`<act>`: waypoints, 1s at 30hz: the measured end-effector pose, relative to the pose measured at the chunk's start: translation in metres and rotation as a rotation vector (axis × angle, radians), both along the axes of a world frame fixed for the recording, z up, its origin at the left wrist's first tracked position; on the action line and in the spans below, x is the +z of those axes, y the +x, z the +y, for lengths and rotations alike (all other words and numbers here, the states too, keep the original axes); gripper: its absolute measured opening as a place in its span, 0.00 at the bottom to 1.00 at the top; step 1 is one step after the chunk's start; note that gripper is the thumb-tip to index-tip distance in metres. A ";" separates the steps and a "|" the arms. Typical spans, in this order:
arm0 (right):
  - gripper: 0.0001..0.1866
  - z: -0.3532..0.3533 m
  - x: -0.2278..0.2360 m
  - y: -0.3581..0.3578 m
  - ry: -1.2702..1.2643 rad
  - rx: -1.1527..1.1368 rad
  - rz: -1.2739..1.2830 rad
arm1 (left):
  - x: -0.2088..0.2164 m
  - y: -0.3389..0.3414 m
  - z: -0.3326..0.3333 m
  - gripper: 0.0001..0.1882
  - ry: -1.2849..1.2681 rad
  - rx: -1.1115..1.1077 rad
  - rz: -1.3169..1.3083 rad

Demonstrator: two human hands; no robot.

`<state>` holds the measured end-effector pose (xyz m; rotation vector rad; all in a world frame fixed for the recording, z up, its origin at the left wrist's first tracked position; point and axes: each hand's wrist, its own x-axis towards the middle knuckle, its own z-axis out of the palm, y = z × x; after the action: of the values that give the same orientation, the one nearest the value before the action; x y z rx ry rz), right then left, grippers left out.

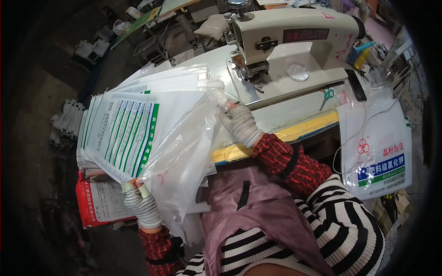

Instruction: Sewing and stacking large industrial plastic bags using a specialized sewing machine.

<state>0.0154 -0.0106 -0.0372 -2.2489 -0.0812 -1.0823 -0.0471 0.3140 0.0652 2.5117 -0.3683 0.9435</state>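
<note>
A white woven sack (99, 133) with green stripes and blue print lies on top of a stack at the left. Over its near side spreads a clear plastic liner (177, 142), partly crumpled and hanging down toward my lap. My left hand (143, 207), in a striped fingerless glove, pinches the sack's lower corner, where the liner meets it. My right hand (243, 125), gloved likewise, has its fingers closed on the liner's upper edge beside the sewing machine (285, 41). Whether it also grips the sack is hidden by the plastic.
Scissors (327, 96) with green handles and a dark phone (356, 85) lie right of the machine bed. A printed white sack (375, 147) hangs at the table's right edge. Yellow tape (299, 131) lines the front edge. Under the stack sits a red-and-white sack (87, 198).
</note>
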 end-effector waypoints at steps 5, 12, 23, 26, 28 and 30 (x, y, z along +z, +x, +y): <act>0.20 -0.023 0.055 -0.019 0.100 -0.085 -0.061 | 0.006 0.001 -0.004 0.06 -0.101 -0.036 0.041; 0.26 -0.003 0.039 0.015 -0.156 0.021 0.174 | 0.001 -0.001 0.007 0.09 -0.253 0.042 0.121; 0.11 0.016 0.044 0.041 0.679 0.460 0.442 | 0.005 -0.051 0.035 0.15 0.079 -0.051 0.151; 0.10 0.015 0.080 0.046 -0.018 0.007 0.269 | 0.011 -0.066 0.040 0.17 0.353 -0.157 0.189; 0.10 0.022 0.089 0.058 -0.332 -0.159 0.114 | 0.008 -0.074 0.043 0.18 0.377 -0.102 0.212; 0.10 0.034 0.094 0.072 -0.410 0.046 -0.303 | 0.009 -0.084 0.046 0.18 0.539 -0.096 0.213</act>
<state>0.0873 0.0232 0.0568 -2.3964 -0.5214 -1.4817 -0.1308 0.3603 0.0740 3.0043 -0.7489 0.5839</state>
